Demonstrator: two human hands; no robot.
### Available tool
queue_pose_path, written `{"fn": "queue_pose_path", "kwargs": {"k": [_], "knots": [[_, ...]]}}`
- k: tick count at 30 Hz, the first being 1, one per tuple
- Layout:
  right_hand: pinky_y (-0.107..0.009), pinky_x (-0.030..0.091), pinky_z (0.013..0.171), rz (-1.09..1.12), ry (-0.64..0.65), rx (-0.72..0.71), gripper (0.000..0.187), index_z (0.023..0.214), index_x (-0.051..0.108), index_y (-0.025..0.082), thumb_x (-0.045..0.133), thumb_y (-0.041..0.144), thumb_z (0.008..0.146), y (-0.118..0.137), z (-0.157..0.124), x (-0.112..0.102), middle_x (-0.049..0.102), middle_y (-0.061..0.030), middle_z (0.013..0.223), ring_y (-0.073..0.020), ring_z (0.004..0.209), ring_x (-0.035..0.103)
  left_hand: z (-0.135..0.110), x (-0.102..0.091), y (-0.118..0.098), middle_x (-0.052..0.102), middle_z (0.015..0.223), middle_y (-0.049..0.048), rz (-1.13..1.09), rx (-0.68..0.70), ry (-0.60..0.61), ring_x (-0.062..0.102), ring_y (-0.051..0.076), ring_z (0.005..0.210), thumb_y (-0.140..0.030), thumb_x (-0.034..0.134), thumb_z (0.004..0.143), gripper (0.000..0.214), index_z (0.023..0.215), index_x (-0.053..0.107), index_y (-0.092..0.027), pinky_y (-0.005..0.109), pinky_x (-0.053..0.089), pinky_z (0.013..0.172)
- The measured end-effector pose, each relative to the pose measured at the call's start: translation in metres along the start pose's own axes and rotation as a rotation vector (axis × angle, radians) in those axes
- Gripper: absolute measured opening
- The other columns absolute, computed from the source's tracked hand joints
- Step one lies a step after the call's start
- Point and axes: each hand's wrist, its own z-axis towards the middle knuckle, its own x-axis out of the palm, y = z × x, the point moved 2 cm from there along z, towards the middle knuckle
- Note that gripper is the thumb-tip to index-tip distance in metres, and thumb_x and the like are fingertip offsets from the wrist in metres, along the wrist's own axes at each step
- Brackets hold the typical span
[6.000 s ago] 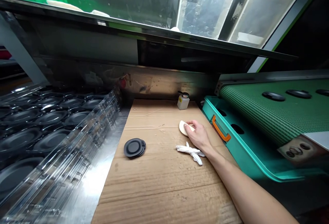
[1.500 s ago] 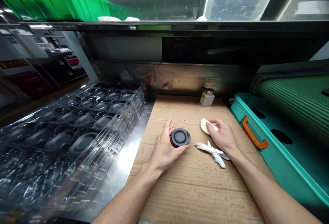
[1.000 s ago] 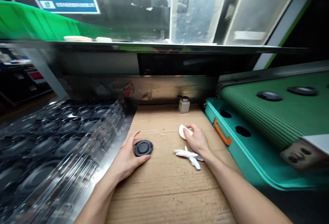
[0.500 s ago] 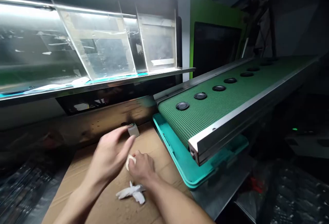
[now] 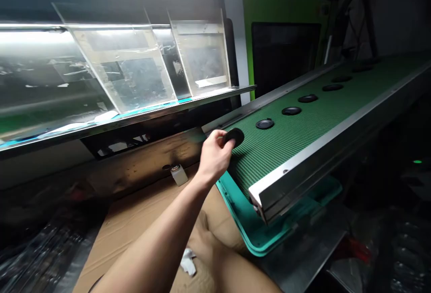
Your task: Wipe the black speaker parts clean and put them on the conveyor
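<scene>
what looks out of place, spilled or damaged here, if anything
Nothing looks clearly spilled or broken. The oddest thing is a crumpled white cloth lying on the cardboard, partly hidden by the left arm. The black disc in the left hand is tilted, unlike those flat on the green belt, but it is held.

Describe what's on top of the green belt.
A row of black discs lies along the green belt; the left hand holds another disc, tilted, at its near end. The belt directly behind that disc is hidden.
</scene>
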Motion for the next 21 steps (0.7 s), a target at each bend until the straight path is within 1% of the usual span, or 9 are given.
{"fn": "queue_pose_path", "kwargs": {"k": [2,3,6,9,12,14,17,19,21], "knots": [[-0.037,0.047,0.068,-0.089,-0.064,0.082,0.030,0.100,0.063,0.023,0.044,0.037,0.082,-0.002,0.000,0.004,0.072,-0.0088,0.091,-0.0283,0.083,0.066,-0.041,-0.040,0.011,0.066,0.097,0.0048,-0.194,-0.108,-0.007,0.060,0.015,0.081,-0.030,0.064,0.080,0.031,0.108,0.061,-0.017,0.025,0.048,0.069],[-0.036,0.047,0.069,-0.128,-0.097,0.106,0.032,0.104,0.061,0.021,0.043,0.036,0.083,-0.003,-0.001,0.005,0.071,-0.0106,0.091,-0.0278,0.083,0.066,-0.065,-0.062,0.022,0.065,0.096,0.0042,-0.271,-0.206,-0.056,0.059,0.013,0.077,-0.029,0.065,0.080,0.031,0.109,0.062,-0.017,0.021,0.047,0.064],[-0.035,0.046,0.071,-0.150,-0.147,0.087,0.031,0.106,0.059,0.021,0.042,0.037,0.085,-0.006,-0.003,0.009,0.070,-0.0099,0.088,-0.0260,0.082,0.066,-0.139,-0.126,0.068,0.065,0.100,0.0040,-0.522,-0.525,-0.321,0.059,0.010,0.077,-0.024,0.067,0.079,0.032,0.110,0.063,-0.016,0.019,0.049,0.062],[-0.032,0.045,0.071,-0.124,-0.161,0.060,0.029,0.106,0.058,0.024,0.040,0.039,0.088,-0.009,-0.004,0.009,0.070,-0.0074,0.090,-0.0238,0.082,0.066,-0.195,-0.163,0.111,0.064,0.084,0.0019,-0.763,-0.643,-0.507,0.055,0.008,0.060,-0.020,0.063,0.080,0.024,0.104,0.064,-0.016,0.020,0.050,0.054],[-0.029,0.045,0.072,-0.012,-0.192,0.054,0.028,0.107,0.057,0.025,0.044,0.039,0.088,-0.009,-0.003,0.008,0.070,-0.0058,0.091,-0.0214,0.083,0.065,-0.222,-0.170,0.134,0.067,0.096,0.0065,-0.824,-0.670,-0.581,0.064,0.015,0.077,-0.017,0.060,0.082,0.013,0.095,0.063,-0.015,0.031,0.056,0.069],[-0.028,0.046,0.072,0.164,-0.229,0.050,0.030,0.108,0.057,0.023,0.044,0.041,0.088,-0.004,-0.003,0.009,0.069,-0.0055,0.092,-0.0199,0.084,0.064,-0.227,-0.166,0.140,0.066,0.107,0.0100,-0.787,-0.661,-0.571,0.066,0.020,0.088,-0.019,0.060,0.083,0.012,0.095,0.061,-0.015,0.037,0.056,0.077],[-0.027,0.048,0.069,0.429,-0.190,0.000,0.039,0.114,0.053,0.019,0.042,0.047,0.090,0.009,-0.007,0.020,0.068,-0.0059,0.089,-0.0187,0.079,0.064,-0.226,-0.162,0.142,0.067,0.104,0.0105,-0.881,-0.621,-0.549,0.067,0.021,0.091,-0.023,0.059,0.085,0.012,0.093,0.059,-0.015,0.039,0.056,0.081],[-0.029,0.050,0.069,0.396,-0.129,-0.057,0.040,0.116,0.053,0.018,0.043,0.047,0.089,0.019,-0.014,0.029,0.067,-0.0047,0.085,-0.0188,0.076,0.064,-0.226,-0.161,0.142,0.067,0.103,0.0115,-1.033,-0.607,-0.508,0.065,0.022,0.095,-0.030,0.054,0.088,0.018,0.096,0.059,-0.014,0.039,0.054,0.085],[-0.032,0.050,0.076,0.212,-0.126,-0.133,0.036,0.115,0.056,0.021,0.046,0.043,0.088,0.026,-0.023,0.035,0.065,-0.0054,0.090,-0.0198,0.081,0.063,-0.227,-0.162,0.142,0.066,0.107,0.0140,-1.190,-0.595,-0.445,0.063,0.024,0.101,-0.037,0.049,0.090,0.029,0.103,0.059,-0.012,0.041,0.052,0.088]]}}
